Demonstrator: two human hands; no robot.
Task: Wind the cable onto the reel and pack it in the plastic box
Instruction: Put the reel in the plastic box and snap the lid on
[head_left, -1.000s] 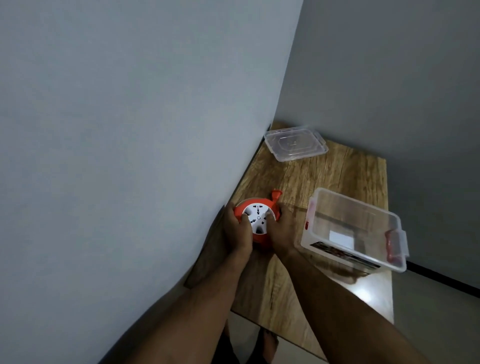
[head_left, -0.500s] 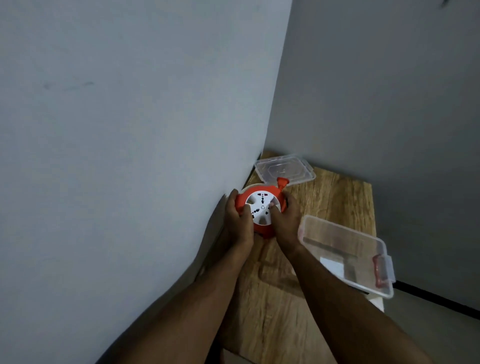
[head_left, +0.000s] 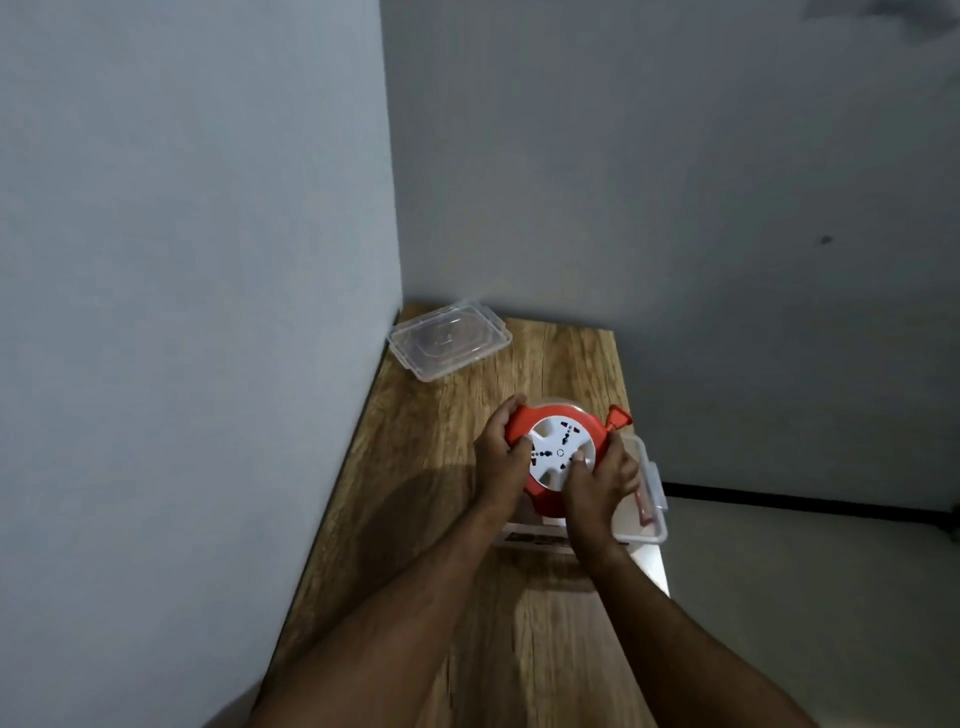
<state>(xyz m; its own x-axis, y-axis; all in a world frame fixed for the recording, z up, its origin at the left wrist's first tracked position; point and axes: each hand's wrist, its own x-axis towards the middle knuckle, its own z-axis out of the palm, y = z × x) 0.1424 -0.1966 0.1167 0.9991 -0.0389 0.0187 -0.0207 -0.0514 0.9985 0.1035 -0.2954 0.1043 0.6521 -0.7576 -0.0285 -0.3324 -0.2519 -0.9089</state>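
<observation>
Reel (head_left: 558, 452) now over plastic box (head_left: 652, 512)

Two bare forearms, entering from the bottom edge. No sleeves in view; bare from the bottom edge to the wrists. Left hand (head_left: 501, 457) and right hand (head_left: 597, 483) both bare: no gloves, rings, watch or wristband visible. Short fingers (head_left: 576, 460), nails too small to make out.
</observation>
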